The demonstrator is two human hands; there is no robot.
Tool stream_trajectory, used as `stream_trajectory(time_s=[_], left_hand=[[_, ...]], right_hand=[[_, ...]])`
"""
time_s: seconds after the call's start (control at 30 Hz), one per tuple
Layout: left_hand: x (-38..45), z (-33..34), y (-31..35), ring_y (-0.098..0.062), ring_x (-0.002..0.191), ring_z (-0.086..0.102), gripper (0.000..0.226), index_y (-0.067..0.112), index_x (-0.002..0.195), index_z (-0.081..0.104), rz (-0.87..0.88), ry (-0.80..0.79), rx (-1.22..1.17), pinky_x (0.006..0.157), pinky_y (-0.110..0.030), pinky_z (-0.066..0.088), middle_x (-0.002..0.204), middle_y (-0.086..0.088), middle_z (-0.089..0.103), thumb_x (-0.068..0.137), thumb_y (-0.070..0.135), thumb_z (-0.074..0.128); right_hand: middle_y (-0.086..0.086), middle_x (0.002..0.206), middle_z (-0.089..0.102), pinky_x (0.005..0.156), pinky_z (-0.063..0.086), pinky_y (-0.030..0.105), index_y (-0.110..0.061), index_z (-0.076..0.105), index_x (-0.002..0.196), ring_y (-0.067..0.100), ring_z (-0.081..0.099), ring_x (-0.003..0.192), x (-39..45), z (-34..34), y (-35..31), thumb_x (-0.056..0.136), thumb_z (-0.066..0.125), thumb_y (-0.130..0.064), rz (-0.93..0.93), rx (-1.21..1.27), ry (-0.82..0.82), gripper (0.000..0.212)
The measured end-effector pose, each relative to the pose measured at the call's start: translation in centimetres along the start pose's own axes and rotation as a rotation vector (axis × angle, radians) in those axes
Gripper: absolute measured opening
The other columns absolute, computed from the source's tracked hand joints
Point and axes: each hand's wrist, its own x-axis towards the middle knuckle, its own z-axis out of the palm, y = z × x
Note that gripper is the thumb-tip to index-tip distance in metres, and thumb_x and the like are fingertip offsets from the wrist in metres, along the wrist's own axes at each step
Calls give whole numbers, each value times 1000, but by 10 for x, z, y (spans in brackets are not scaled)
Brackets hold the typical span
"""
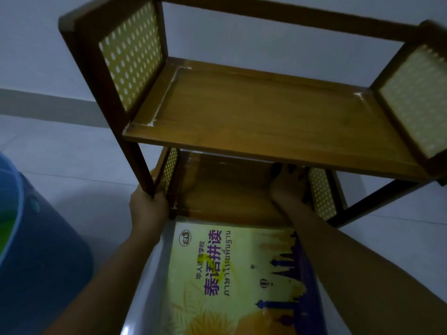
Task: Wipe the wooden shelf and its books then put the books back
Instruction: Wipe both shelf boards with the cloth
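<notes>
Under the upper board, your left hand [147, 206] grips the wooden shelf [263, 122] leg, steadying it; whether your right hand [287, 183], reaching the lower board, holds anything cannot be told.

We saw a blue bucket [36, 250] at the left on the pale tiled floor [72, 155], the white wall [29, 44] behind it.

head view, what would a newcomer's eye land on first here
Probably the wooden shelf filling the upper frame, its top tier bare, with yellow perforated side panels. Next, the bright yellow book lying flat on the floor just in front of it, between the forearms. The left hand grips the shelf's front left leg, while the right hand reaches into the lower tier.
</notes>
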Motion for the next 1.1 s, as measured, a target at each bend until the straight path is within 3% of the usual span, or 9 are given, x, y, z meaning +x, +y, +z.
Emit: stream_trajectory(time_s=[0.07, 0.2, 0.4, 0.53, 0.63, 0.83, 0.9, 0.97, 1.1], left_hand=[[-3, 3, 3, -11, 83, 59, 33, 24, 125, 56, -1, -6, -10, 61, -25, 45, 90, 2, 63, 98, 10, 45], [-5, 3, 3, -12, 85, 60, 30, 20, 124, 58, -21, 2, -20, 65, -28, 48, 92, 1, 63, 97, 11, 46], [-1, 3, -3, -22, 85, 61, 32, 14, 125, 57, -41, 1, -9, 66, -32, 50, 96, -6, 64, 97, 9, 46], [-6, 8, 1, -21, 87, 59, 32, 13, 122, 59, -23, 54, -28, 69, -30, 48, 95, -4, 63, 93, 4, 47], [-9, 9, 2, -24, 93, 59, 36, 12, 123, 59, -13, 86, -28, 76, -36, 49, 99, -7, 63, 91, 0, 48], [-10, 3, 2, -26, 97, 60, 38, 21, 130, 55, -19, 10, 26, 81, -40, 52, 105, -7, 64, 95, 7, 45], [-9, 4, 4, -26, 94, 59, 41, 22, 131, 55, -28, 23, 24, 79, -38, 50, 103, -6, 63, 95, 7, 44], [-10, 5, 5, -24, 92, 59, 41, 23, 131, 55, -37, 26, 5, 80, -39, 51, 101, -4, 63, 95, 6, 44], [-14, 10, 6, -23, 93, 59, 40, 21, 131, 55, -41, 24, -13, 79, -37, 50, 103, -3, 63, 95, 7, 44]], right_hand=[[17, 160, -3, 115, 21, 56, -15, 6, 153, 44, 4, 144, -3, -4, 6, 102, 31, -24, 152, -5, -12, 58], [18, 160, -1, 116, 9, 54, -9, 17, 151, 43, -2, 146, -13, 7, -58, 104, 26, -31, 135, 37, -122, 52], [9, 155, 25, 112, 32, 48, -19, 33, 146, 35, 25, 140, -41, 24, -139, 94, 50, -10, -590, 111, -289, 55], [10, 109, 60, 79, 52, 39, -13, 59, 113, 28, 60, 97, -97, 38, -138, 88, 57, -11, -687, 123, -475, 25], [12, 116, 61, 82, 47, 36, -8, 65, 109, 28, 57, 99, -123, 29, -118, 91, 54, -10, -848, 73, -542, 21], [1, 152, 36, 93, 45, 33, -24, 54, 134, 27, 46, 126, -86, -18, -59, 90, 41, 10, -779, -11, -628, 57], [-3, 154, 32, 86, 50, 30, -27, 56, 132, 25, 49, 125, -64, -37, 4, 89, 40, 12, -666, -14, -602, 60], [1, 155, 29, 95, 46, 28, -24, 54, 134, 23, 43, 133, -50, -57, 61, 90, 43, 12, -514, 14, -553, 59], [13, 158, 21, 101, 36, 23, -15, 37, 145, 29, 32, 140, -54, -53, 84, 92, 45, 7, -353, 8, -439, 58]])
